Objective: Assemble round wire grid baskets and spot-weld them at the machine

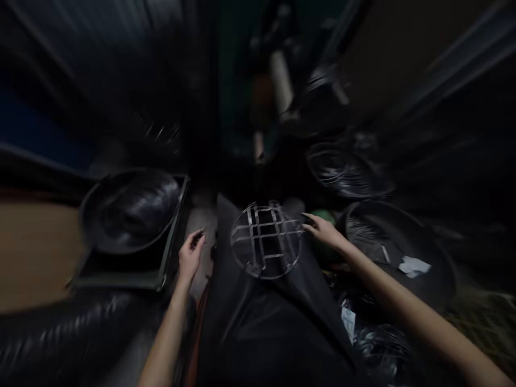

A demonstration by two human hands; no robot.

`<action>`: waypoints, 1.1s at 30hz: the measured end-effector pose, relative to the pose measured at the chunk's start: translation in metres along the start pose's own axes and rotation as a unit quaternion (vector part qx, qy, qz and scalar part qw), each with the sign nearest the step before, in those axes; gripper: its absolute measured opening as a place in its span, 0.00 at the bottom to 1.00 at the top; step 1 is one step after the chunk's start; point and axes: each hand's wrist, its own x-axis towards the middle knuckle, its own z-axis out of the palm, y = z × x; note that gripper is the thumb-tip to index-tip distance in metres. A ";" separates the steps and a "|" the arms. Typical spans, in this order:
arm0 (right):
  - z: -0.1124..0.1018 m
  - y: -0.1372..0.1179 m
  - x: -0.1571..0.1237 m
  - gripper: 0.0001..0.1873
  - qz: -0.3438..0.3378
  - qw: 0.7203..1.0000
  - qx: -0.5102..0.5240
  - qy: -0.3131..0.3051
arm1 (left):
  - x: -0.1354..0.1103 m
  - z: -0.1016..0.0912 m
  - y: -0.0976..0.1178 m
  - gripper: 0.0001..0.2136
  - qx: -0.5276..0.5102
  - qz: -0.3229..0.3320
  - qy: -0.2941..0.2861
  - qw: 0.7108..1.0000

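A round wire rack [261, 235] with crossing metal bars rests on the dark cloth [274, 328] over my lap. My right hand [322, 230] is at its right rim, thumb and fingers closed around the edge. To the left of the rack, apart from it, my left hand [191, 257] is raised with its fingers curled in toward the thumb. Something dark shows at those fingertips, too small and blurred to name.
On the left a wide round pan [94, 220] sits on a dark crate [116, 280]. To the right stand a large dark basin [427, 242] with thin wire pieces and white paper [414, 266], and another basin [346, 172] behind it. Coiled wire [382, 346] lies at lower right.
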 end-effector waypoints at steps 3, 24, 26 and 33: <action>-0.055 0.039 0.039 0.13 0.073 0.996 -0.027 0.039 | 0.025 0.029 0.081 0.22 -0.107 0.112 -0.010 0.988; -0.218 0.016 0.318 0.07 0.023 0.969 -0.207 0.129 | 0.030 0.099 0.169 0.14 -0.124 0.135 -0.151 0.971; -0.221 0.009 0.294 0.06 0.004 0.973 -0.206 0.107 | 0.032 0.100 0.167 0.15 -0.120 0.148 -0.150 0.970; -0.220 -0.052 0.149 0.16 -0.010 0.976 -0.219 -0.013 | 0.013 0.067 0.211 0.19 -0.090 0.227 -0.092 0.965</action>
